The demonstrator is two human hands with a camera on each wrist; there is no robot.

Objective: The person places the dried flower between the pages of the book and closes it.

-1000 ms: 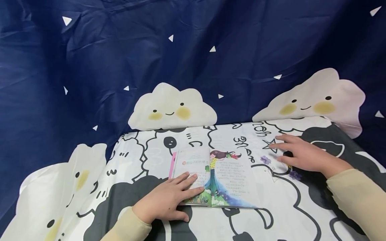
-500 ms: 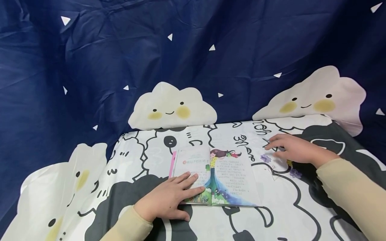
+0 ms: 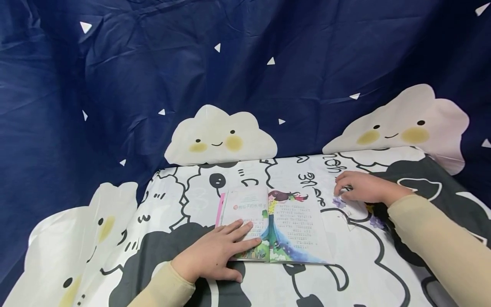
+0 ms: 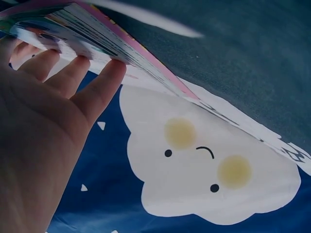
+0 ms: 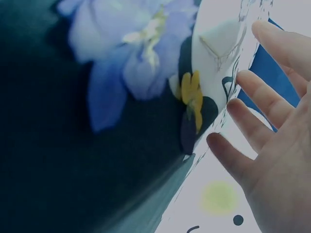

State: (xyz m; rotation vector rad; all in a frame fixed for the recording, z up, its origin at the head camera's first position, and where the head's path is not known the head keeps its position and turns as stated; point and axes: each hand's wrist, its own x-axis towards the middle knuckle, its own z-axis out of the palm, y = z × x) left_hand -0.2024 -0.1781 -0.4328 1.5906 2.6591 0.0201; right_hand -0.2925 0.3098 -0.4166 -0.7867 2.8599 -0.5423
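Note:
An illustrated book (image 3: pixel 295 226) lies open on the black-and-white patterned cloth. My left hand (image 3: pixel 212 253) rests on the lower part of its left page, fingers spread. The left wrist view shows those fingers against the page near the book's pink edge (image 4: pixel 155 68). To the right of the book, my right hand (image 3: pixel 362 187) reaches over the cloth, its fingertips close to a small purple flower (image 3: pixel 338 202); whether they touch it is unclear. The right wrist view shows the fingers (image 5: pixel 265 99) apart, nothing visible between them.
Nearer the right sleeve lie another purple flower (image 3: pixel 377 222) and a small yellow flower (image 5: pixel 192 92). A faint thin V-shaped item (image 5: pixel 217 51) is on the cloth. Behind the table hangs a dark blue curtain (image 3: pixel 245 64), with cloud-shaped prints (image 3: pixel 220 138) along the table edge.
My right hand has moved left and its spread fingers have drawn closer together, down toward the small purple flower. The left hand and the book have stayed put.

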